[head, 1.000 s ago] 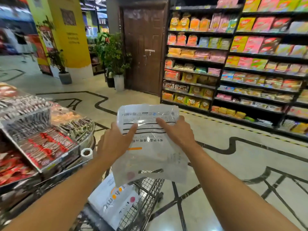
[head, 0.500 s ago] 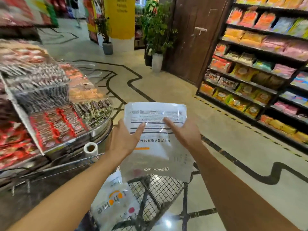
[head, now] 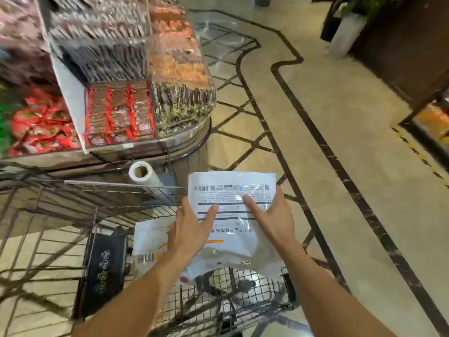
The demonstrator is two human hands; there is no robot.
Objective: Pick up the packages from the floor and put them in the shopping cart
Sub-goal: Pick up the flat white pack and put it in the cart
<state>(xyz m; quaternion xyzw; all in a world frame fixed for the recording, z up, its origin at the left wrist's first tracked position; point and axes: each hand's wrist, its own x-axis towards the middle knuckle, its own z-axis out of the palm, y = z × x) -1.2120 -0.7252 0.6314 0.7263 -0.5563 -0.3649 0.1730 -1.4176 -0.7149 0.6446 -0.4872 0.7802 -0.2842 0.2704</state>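
- A white plastic package (head: 233, 229) is held up over the shopping cart (head: 243, 293), near the middle of the view, by both hands.
- The left hand (head: 188, 233) grips the package's left edge, thumb laid across the front, the other fingers hidden behind it.
- The right hand (head: 272, 220) grips the right edge in the same way, its thumb lying over the printed lines.
- The package's print is seen upside down: a row of barcodes and small symbols at the far end, three black bars below it, a line of characters with "55" among them, and a short orange stripe. The smaller writing cannot be read.
- A second white package (head: 148, 242) lies in the cart under the left hand; orange and grey lettering is partly seen on it, too covered to be read.
- A black box (head: 104, 268) with pale round marks stands in the cart at the left.
- A roll of clear bags (head: 141, 172) is seen just beyond the cart's far rim.
- A display counter (head: 136, 98) of red and brown snack packets fills the far left; their labels are blurred.
- A white plant pot (head: 347, 35) stands at the far right on the tiled floor (head: 328, 142).
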